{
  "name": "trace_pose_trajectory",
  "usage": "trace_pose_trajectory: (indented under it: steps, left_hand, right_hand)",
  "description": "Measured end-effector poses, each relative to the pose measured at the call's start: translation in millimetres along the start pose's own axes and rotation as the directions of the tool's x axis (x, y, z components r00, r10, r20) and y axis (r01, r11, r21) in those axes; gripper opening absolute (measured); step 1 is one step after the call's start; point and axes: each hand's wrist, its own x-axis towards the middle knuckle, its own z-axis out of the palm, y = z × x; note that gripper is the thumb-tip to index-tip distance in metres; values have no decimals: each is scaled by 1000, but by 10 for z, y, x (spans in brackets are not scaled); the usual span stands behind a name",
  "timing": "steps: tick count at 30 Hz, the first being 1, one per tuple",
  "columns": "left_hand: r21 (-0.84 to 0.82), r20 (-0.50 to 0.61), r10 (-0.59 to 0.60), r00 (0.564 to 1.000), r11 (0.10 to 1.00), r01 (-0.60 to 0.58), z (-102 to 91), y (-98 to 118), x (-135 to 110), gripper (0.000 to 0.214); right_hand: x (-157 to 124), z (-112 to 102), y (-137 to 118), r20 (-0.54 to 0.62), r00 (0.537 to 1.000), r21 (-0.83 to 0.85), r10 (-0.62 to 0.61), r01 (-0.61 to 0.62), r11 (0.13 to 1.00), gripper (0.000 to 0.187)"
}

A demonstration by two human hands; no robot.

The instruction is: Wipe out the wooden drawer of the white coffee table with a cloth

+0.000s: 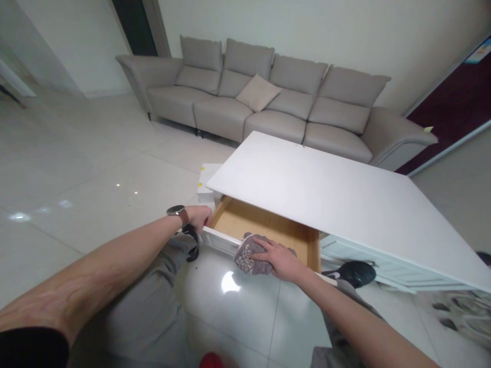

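A drawer (264, 221) with a white front and bare wood inside is pulled out of the white coffee table (307, 174). My left hand (199, 216), with a watch on its wrist, is closed on the drawer's left front corner. Over the middle of the drawer front lies a grey-purple patterned cloth (247, 258). My right hand (282, 259) presses this cloth against the front's top edge, fingers bent over it. The cloth covers part of the front, and some right fingers are hidden.
Beyond the table stands a long grey sofa (222, 110) with a beige cushion (258, 92). White boxes (207, 184) are on the tiled floor at the table's left end. My shoes (356, 274) flank the drawer. Something red (210, 361) shows at the bottom edge.
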Motion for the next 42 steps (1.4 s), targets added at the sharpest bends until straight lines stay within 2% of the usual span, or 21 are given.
trace_pose_trajectory:
  steps: [8, 11, 14, 17, 22, 30, 35, 38, 42]
  left_hand:
    - [-8, -101, 39, 994, 999, -40, -27, -27, 39, 18]
    - [20, -186, 42, 982, 999, -39, -40, -6, 43, 19]
    - [80, -290, 73, 954, 995, -52, -46, 3, 68, 21]
    - [124, -356, 84, 931, 991, -42, -47, 5, 104, 22]
    - [117, -362, 88, 928, 992, -48, -43, 17, 120, 20]
    - [43, -387, 24, 922, 999, -7, -54, 77, 15, 25]
    - [26, -380, -73, 922, 996, 89, -89, 138, -51, 20]
    - [14, -372, -109, 922, 992, 123, -107, 165, -65, 14]
    - [18, -362, -92, 928, 994, 105, -123, 166, -60, 11]
  right_hand:
    - [-655, -49, 474, -50, 991, 124, 121, -114, 986, 63]
    - [-750, -67, 603, -52, 986, 125, 160, -153, 980, 68]
    - [-714, -91, 681, -46, 976, 53, 215, -213, 976, 72]
    - [-597, -126, 706, -22, 973, -3, 230, -230, 973, 72]
    - [-300, -212, 619, -2, 990, 24, 142, -141, 990, 68]
    - [527, -279, 268, 19, 999, -45, 38, -37, 998, 69]
    - [1040, -205, -36, 6, 1000, -206, 15, -14, 978, 61]
    - [1241, -158, -172, -14, 1000, -288, -8, 3, 958, 52]
    - [1349, -141, -245, -17, 1000, -346, -13, 6, 938, 43]
